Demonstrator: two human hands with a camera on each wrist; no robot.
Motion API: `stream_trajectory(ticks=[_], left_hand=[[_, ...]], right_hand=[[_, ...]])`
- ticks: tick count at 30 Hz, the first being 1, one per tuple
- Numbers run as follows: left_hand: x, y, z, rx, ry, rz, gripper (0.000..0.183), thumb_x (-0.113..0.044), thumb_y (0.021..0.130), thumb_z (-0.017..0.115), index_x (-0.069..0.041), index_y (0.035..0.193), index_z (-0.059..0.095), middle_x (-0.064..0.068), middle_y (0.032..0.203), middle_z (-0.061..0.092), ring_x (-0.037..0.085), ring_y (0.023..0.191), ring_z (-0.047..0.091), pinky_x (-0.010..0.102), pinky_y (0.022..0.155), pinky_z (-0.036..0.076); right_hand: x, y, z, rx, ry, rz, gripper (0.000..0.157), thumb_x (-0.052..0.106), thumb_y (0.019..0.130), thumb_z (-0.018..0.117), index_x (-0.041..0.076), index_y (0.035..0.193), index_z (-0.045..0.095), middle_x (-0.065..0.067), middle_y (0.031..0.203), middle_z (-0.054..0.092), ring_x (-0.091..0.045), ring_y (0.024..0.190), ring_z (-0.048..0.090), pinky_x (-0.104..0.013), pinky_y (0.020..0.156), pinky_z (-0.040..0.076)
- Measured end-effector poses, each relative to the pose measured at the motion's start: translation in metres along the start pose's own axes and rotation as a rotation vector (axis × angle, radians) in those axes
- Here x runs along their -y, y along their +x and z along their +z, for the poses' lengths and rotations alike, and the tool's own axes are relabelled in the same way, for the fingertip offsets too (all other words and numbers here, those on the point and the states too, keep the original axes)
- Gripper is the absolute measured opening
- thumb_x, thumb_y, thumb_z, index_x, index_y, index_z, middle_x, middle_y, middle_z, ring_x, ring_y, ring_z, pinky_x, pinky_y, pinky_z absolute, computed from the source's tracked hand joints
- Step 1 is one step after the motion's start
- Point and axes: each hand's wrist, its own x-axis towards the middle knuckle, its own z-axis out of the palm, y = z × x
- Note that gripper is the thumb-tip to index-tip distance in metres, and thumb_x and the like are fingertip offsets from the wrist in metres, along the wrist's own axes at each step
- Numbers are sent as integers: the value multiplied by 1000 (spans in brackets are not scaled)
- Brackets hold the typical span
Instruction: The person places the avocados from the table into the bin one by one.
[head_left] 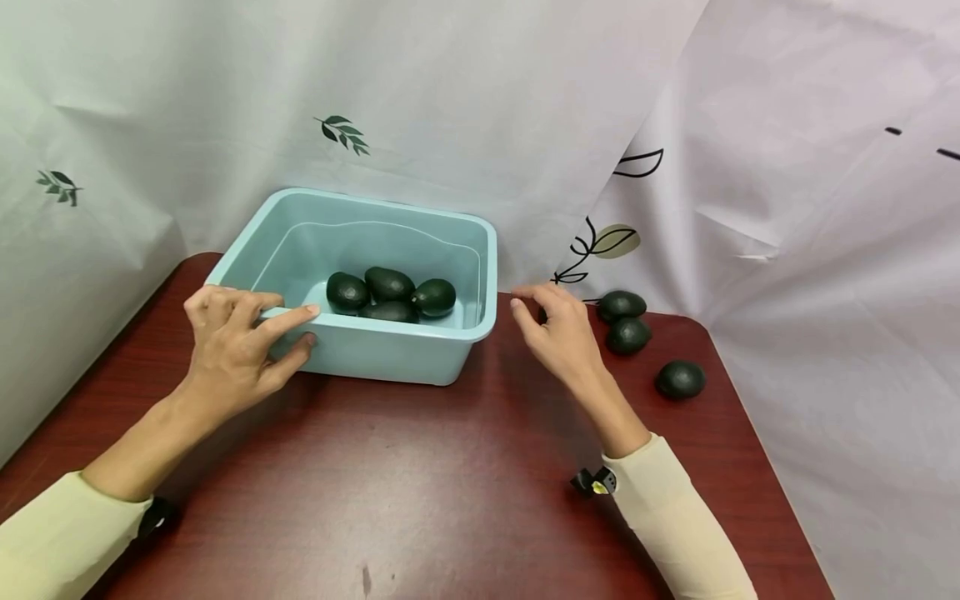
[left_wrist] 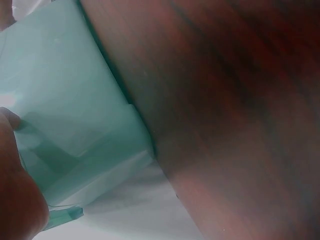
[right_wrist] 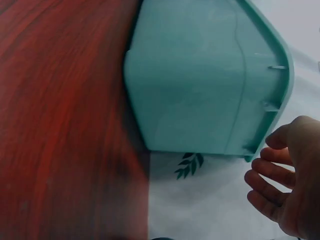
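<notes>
A light blue plastic bin (head_left: 375, 354) stands at the back of the table, with several dark green avocados (head_left: 390, 285) on its floor. My left hand (head_left: 234, 340) grips the bin's front rim near its left corner, fingers over the edge and thumb against the outer wall. In the left wrist view, the bin (left_wrist: 70, 85) fills the left side. My right hand (head_left: 558, 333) hovers just right of the bin, fingers loosely bent and holding nothing. The right wrist view shows that hand (right_wrist: 280, 180) beside the bin's rim. It partly hides an avocado (head_left: 542, 315).
To the right of my right hand, more avocados (head_left: 628, 336) lie on the dark red wooden table (head_left: 390, 492), one (head_left: 680, 380) close to its right edge. A white cloth (head_left: 480, 108) with leaf prints hangs behind the table and along its sides.
</notes>
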Motion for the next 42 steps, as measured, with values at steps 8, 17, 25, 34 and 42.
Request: stream_trajectory(ticks=[8,17,25,34,42], left_hand=[[-1,1,0,-12,-6,-8,25,-38,109,64,-21,121,78,24,99,60,46,96,44,70,95,22],[-1,2,3,-10,-15,-2,25,-37,107,65,-21,121,78,23,99,60,45,97,44,70,95,22],[0,1,2,-8,-11,-6,25,-38,108,65,-21,121,79,24,99,61,45,97,44,71,95,22],[0,1,2,-11,-12,-2,26,-38,108,65,-21,121,79,23,99,60,45,96,44,70,95,22],[1,0,2,-3,-11,-5,25,-37,107,65,-21,122,79,24,99,61,46,97,44,71,95,22]], right_hand=[[-18,-10,3,106,-69,94,29,25,109,70,9,129,82,-11,129,79,-34,116,71,-51,101,58],[-44,-17,-2,138,-144,160,35,22,107,74,4,136,78,-18,138,76,-41,133,68,-58,114,55],[-63,-14,-3,152,-200,197,39,21,107,73,2,141,74,-24,146,71,-46,144,60,-63,121,50],[-75,-4,-4,167,-232,285,49,26,108,72,0,149,67,-27,154,63,-52,145,54,-65,125,43],[-126,6,12,227,-263,358,72,41,107,73,1,163,53,-28,169,49,-53,159,43,-67,131,37]])
